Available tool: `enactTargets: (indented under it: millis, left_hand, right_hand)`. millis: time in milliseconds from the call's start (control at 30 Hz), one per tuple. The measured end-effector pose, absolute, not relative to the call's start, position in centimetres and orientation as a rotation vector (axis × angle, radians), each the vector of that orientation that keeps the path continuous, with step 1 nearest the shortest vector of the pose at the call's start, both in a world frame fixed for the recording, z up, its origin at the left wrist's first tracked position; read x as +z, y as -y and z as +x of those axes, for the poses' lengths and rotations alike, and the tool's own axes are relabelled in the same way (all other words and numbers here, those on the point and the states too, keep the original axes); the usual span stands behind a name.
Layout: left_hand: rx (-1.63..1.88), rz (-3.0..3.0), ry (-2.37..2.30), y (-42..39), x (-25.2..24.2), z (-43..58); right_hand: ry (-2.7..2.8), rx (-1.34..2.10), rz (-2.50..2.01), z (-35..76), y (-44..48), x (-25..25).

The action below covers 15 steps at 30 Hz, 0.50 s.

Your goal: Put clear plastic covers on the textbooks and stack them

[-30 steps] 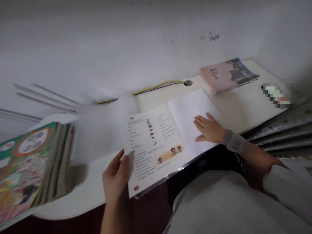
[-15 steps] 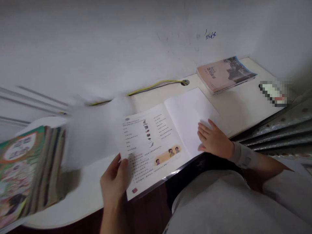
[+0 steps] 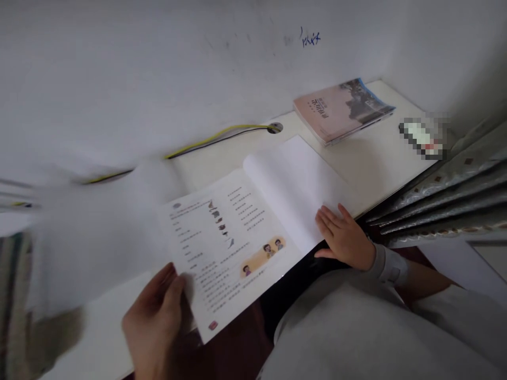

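An open textbook (image 3: 222, 295) lies across the front of the white desk, its lower edge jutting past the desk edge. Its left page carries printed lines, small pictures and an orange strip with cartoon figures; the right page is plain white and curls near the spine. My left hand (image 3: 154, 316) is closed on the book's left edge, thumb on top and fingers partly hidden beneath. My right hand (image 3: 344, 237), with a grey band at the wrist, rests flat at the lower right of the plain page, fingers extended.
A pink-covered stack of books (image 3: 336, 113) lies at the back right of the white desk (image 3: 376, 158), beside a pixelated object (image 3: 422, 138). Yellow and black cables (image 3: 222, 133) run along the wall to a round hole. Grey curtains (image 3: 447, 195) hang at right. A blurred pale shape (image 3: 95, 237) covers the left.
The view has shifted right, so the desk items appear farther left and the green-covered books are mostly out of frame. My left hand stays on the book's edge; my right hand still rests on the page.
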<state>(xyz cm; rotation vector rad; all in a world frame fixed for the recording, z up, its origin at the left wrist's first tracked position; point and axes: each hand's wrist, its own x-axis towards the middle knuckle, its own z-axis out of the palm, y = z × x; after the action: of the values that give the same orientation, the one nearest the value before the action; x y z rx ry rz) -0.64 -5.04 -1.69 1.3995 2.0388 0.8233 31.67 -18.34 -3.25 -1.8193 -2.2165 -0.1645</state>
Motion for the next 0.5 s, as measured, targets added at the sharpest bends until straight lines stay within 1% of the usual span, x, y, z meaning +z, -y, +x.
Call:
enactTargets:
  millis: [200,300,400,500]
  left_hand:
    - [0.767,1.433,-2.038,4.9,-1.5,-0.5]
    - [0.743,1.447,-2.030,4.8,-1.9,-0.8]
    - [0.713,1.474,-2.007,4.7,-2.1,-1.1]
    - [0.707,1.523,-1.954,4.7,-2.3,-1.3]
  right_hand:
    - [2.231,-0.141,-1.825,30.4,19.1,-3.2]
    - [2.232,-0.146,-1.834,30.7,18.0,-2.3]
    - [2.275,-0.200,-1.770,31.9,14.1,-0.5]
    - [2.403,-0.172,-1.686,33.7,8.2,0.6]
